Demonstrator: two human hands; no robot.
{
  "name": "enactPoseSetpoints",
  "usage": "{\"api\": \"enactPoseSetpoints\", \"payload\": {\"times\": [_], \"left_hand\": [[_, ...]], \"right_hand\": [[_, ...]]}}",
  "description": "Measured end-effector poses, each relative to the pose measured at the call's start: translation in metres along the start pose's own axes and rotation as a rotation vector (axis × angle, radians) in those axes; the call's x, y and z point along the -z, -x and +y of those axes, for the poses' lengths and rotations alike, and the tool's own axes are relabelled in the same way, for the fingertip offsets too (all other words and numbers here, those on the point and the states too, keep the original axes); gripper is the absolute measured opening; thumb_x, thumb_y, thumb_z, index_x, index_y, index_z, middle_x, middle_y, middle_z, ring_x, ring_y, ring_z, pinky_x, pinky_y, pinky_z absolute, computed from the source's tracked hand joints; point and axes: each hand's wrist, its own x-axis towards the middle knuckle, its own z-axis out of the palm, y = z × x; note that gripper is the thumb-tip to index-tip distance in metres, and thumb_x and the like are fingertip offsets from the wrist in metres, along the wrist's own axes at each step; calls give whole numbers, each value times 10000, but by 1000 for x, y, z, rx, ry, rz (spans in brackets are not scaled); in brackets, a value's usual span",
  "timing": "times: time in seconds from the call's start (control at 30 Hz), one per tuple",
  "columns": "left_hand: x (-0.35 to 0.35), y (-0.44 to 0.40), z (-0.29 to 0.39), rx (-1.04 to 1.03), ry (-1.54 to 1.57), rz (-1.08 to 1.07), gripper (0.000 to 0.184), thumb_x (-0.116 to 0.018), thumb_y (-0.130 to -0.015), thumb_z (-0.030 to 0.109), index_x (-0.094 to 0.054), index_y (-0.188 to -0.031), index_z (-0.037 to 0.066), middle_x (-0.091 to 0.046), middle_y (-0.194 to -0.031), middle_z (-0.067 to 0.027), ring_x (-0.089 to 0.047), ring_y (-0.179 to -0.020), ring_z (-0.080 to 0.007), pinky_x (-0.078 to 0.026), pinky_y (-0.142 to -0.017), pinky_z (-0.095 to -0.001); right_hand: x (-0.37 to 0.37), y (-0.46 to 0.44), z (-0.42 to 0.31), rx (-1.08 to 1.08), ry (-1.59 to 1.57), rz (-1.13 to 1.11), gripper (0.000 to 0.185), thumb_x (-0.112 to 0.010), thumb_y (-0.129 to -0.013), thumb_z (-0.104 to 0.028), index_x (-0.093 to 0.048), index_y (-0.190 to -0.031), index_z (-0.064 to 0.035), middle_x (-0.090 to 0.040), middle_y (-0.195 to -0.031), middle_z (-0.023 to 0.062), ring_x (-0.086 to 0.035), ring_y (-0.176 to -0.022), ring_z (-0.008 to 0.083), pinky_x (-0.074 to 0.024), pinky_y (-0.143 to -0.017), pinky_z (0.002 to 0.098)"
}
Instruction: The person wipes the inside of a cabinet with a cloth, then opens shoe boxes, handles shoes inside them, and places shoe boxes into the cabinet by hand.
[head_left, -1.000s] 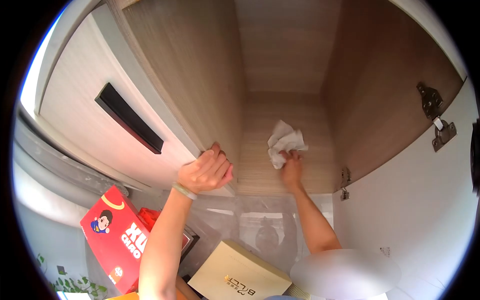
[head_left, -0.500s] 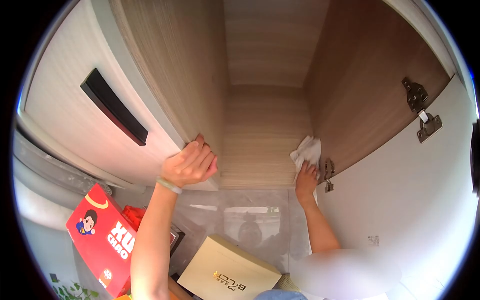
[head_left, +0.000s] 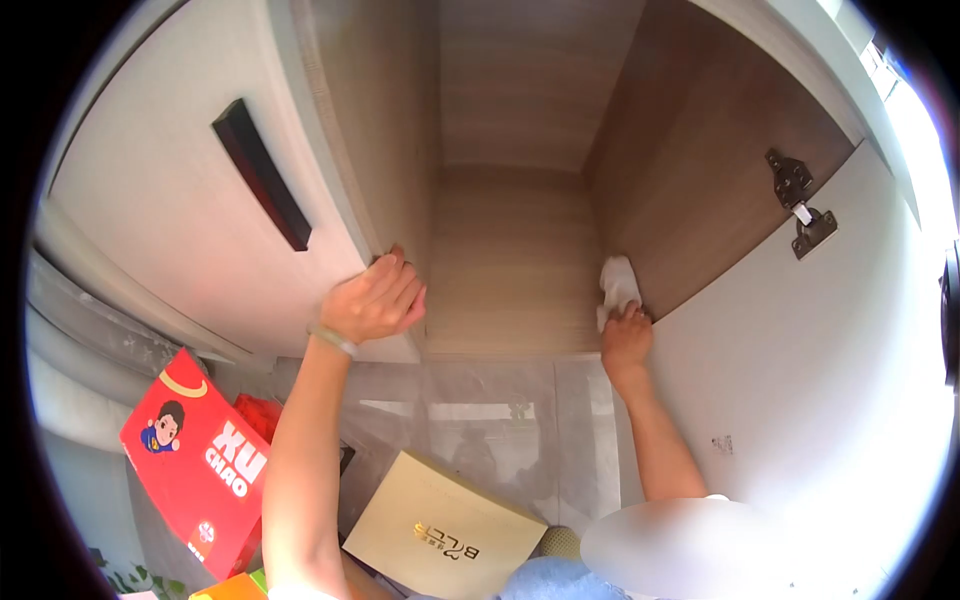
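My right hand (head_left: pixel 627 338) is closed on a white cloth (head_left: pixel 619 281) at the front right corner of the cabinet floor (head_left: pixel 515 300), beside the right wall and the lower hinge area. The cloth lies bunched ahead of my fingers. On the other side, my left hand (head_left: pixel 376 297), with a pale bangle at the wrist, has its fingers curled at the front edge of the cabinet's left panel (head_left: pixel 385 170). Part of its grip on that edge is hidden by the hand itself.
An open white door (head_left: pixel 760 330) hangs on a metal hinge (head_left: pixel 800 205) at right. Left is a closed door with a black handle (head_left: pixel 262 175). A red box (head_left: pixel 195 460) and a cream box (head_left: pixel 440 525) stand on the glossy tile floor (head_left: pixel 480 410).
My right hand has shifted, and the cloth now looks narrower and more bunched along the right wall. My left hand stays at the panel edge. The whole view has moved slightly.
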Motion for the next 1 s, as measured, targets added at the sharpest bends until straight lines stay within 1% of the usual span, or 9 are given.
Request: {"api": "enactPoseSetpoints", "payload": {"times": [0.03, 0.17, 0.23, 0.43, 0.57, 0.67, 0.73, 0.87, 1.0], "left_hand": [[0, 1, -1, 4, 16, -4, 129, -606, -786, 211, -587, -687, 130, -596, -768, -23, -626, -944, -162, -400, -969, -273], [-1, 0, 0, 45, 12, 78, 113, -624, -774, 188, -594, -694, 114, -609, -785, -23, -620, -951, -167, -433, -948, -289], [2, 0, -2, -15, 130, 11, 104, -644, -769, 182, -616, -710, 101, -624, -798, -20, -615, -927, -178, -459, -930, -299], [15, -1, -2, 57, 309, -71, 107, -663, -759, 195, -660, -726, 93, -638, -832, -20, -602, -897, -190, -464, -934, -316], [42, -10, 21, 224, 412, -53, 83, -675, -748, 168, -660, -714, 94, -640, -845, -21, -606, -871, -198, -460, -910, -317], [65, -20, 66, 580, 488, 103, 38, -682, -748, 133, -665, -744, 99, -646, -863, -33, -615, -842, -221, -458, -867, -324], [79, -17, 110, 1010, 623, 208, 63, -680, -756, 113, -678, -818, 111, -628, -864, -54, -603, -826, -255, -452, -781, -377], [130, 17, 175, 1097, 869, -33, 143, -667, -780, 63, -686, -921, 80, -649, -892, -72, -643, -838, -261, -497, -741, -371], [185, 57, 220, 1347, 888, -81, 168, -660, -836, 51, -696, -1000, 63, -663, -873, -79, -657, -737, -199, -513, -682, -310]], "right_hand": [[9, 6, -4, 131, 50, -305, 321, -534, -852, -137, -673, -1126, -43, -644, -1129, 168, -609, -1065, 308, -454, -875, 380], [8, 71, -27, 238, -652, -818, 311, -553, -789, -205, -694, -1005, -31, -684, -1022, 219, -669, -979, 368, -509, -811, 499], [51, 113, -34, 106, -651, -547, 298, -545, -781, -149, -692, -1008, -25, -682, -1030, 205, -662, -945, 386, -523, -819, 491], [75, 154, -14, 109, -849, -269, 297, -506, -783, -35, -734, -958, -109, -682, -973, 189, -662, -886, 391, -524, -802, 481], [25, 180, 4, 186, -592, -331, 242, -579, -774, -129, -722, -964, -87, -680, -971, 157, -674, -871, 366, -506, -837, 464], [-16, 197, 8, 310, -272, -589, 274, -581, -791, -178, -724, -1016, -120, -666, -1041, 179, -662, -951, 364, -507, -869, 467], [-31, 208, 0, 453, -122, -716, 328, -609, -778, -246, -708, -1070, -133, -619, -1177, 187, -607, -1092, 374, -455, -960, 490], [-36, 206, -23, 683, -120, -503, 413, -625, -775, -272, -676, -1121, -51, -609, -1219, 209, -561, -1176, 378, -433, -980, 490], [-24, 201, -86, 820, -542, -650, 388, -585, -839, -304, -682, -1155, -101, -631, -1142, 214, -580, -1144, 383, -427, -999, 464]]}}
